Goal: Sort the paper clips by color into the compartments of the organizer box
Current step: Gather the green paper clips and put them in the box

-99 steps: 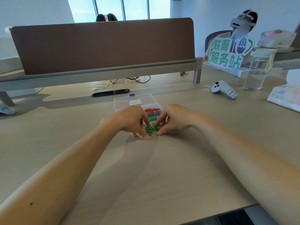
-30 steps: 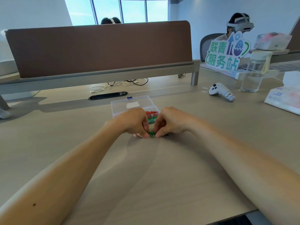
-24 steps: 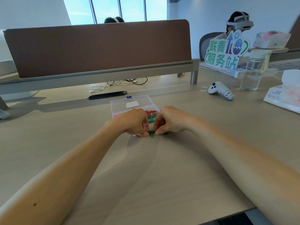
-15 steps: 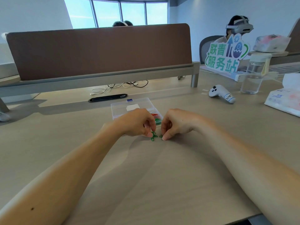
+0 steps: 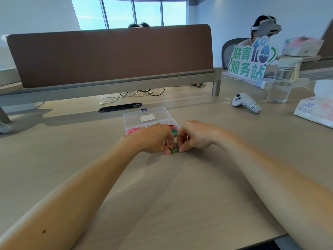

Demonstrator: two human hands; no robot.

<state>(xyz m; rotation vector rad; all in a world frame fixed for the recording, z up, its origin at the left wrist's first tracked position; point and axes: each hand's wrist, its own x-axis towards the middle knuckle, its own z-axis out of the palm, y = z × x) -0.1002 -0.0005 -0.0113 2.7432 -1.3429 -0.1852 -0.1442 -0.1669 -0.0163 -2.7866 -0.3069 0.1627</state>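
A clear plastic organizer box point(image 5: 144, 114) lies open on the table just beyond my hands, with pink clips point(image 5: 132, 130) in its left compartment and red and green clips at its right. A small bunch of green paper clips point(image 5: 174, 150) lies on the table in front of the box. My left hand point(image 5: 155, 138) and my right hand point(image 5: 193, 135) sit side by side with curled fingers, and the fingertips of both pinch this bunch from either side. My hands hide the box's near edge.
A brown desk divider point(image 5: 110, 55) runs across the back, with cables and a black cable slot point(image 5: 120, 107) below it. At the right lie a white controller point(image 5: 246, 103), a water bottle point(image 5: 281, 83), a tissue pack point(image 5: 315, 109) and a green sign point(image 5: 250, 60). A person wearing a headset sits behind it.
The spread green clips have been drawn together into a tight bunch between my fingertips. Both hands have closed in on each other and stayed in front of the box.
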